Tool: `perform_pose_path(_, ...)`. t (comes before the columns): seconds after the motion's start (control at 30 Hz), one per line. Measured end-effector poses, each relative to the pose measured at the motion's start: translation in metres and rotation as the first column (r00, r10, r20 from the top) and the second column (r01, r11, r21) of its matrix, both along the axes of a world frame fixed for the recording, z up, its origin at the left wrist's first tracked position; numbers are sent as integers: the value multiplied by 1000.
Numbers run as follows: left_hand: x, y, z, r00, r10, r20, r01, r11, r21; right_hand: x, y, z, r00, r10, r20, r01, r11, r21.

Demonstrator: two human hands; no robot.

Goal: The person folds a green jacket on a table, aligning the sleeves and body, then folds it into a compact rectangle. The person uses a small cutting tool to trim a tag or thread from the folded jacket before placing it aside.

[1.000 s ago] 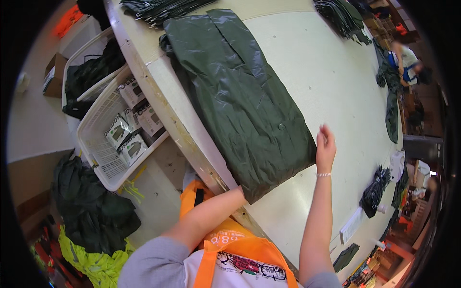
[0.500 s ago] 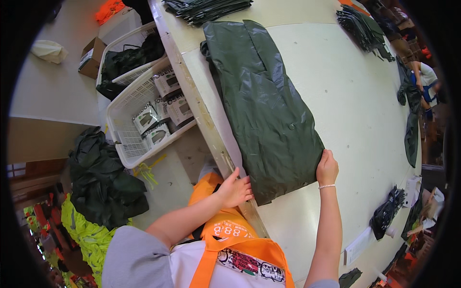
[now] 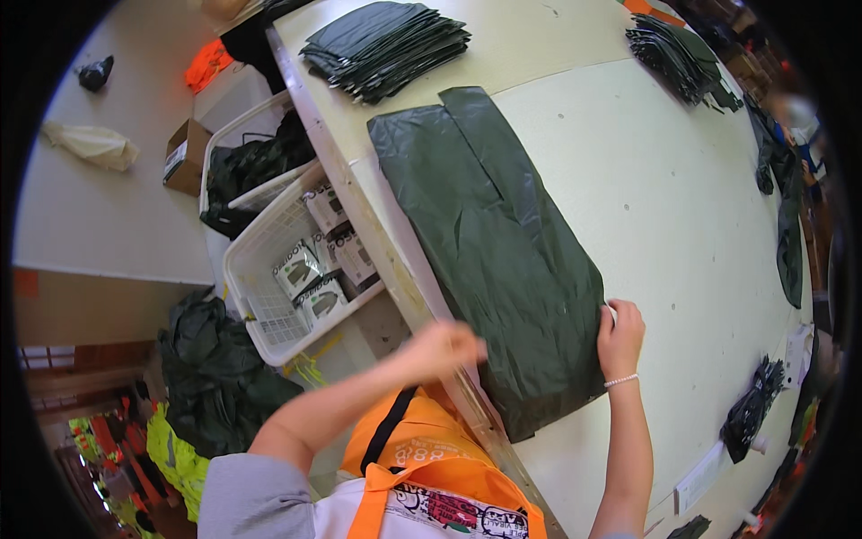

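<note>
A long folded dark green raincoat (image 3: 512,260), of smooth, shiny cloth, lies flat along the left edge of the white table (image 3: 682,242). My right hand (image 3: 621,337), with a beaded bracelet at the wrist, has its fingers curled in on the coat's right edge, near the end closest to me. At the opposite edge my left hand (image 3: 446,350) hovers by the coat, smeared by motion, so its fingers cannot be made out. Beyond the coat's far end sits a stack of flat dark green folded pieces (image 3: 386,49).
Left of the table stand a white basket (image 3: 256,314) of packaged goods and another basket (image 3: 208,162) with dark cloth. A dark green heap (image 3: 224,377) lies below them. Another dark green stack (image 3: 678,58) and a dark plastic bundle (image 3: 752,409) rest on the table's right side.
My left hand, open at the coat's near left corner before, has lifted and blurred at the left edge. The coat lies flatter, its folds smoother. My right hand stays at the right edge, fingers more curled.
</note>
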State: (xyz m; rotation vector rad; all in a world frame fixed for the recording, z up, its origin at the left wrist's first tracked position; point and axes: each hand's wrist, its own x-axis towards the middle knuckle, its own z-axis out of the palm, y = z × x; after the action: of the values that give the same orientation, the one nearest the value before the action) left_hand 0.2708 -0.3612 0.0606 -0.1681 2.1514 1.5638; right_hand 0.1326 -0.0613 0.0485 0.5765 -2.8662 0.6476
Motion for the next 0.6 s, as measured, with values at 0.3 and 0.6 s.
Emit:
perform_pose_path(0.3,-332,-189,-5,783,204,-588,-539,695,-476,-51,-208,-20,966,52,252,-2,981,-195)
perform_pose_path(0.6,-411,-268,-33,982,-113,150,131,984,-117,-101,-299,13,947,307,99,-273,926,-262)
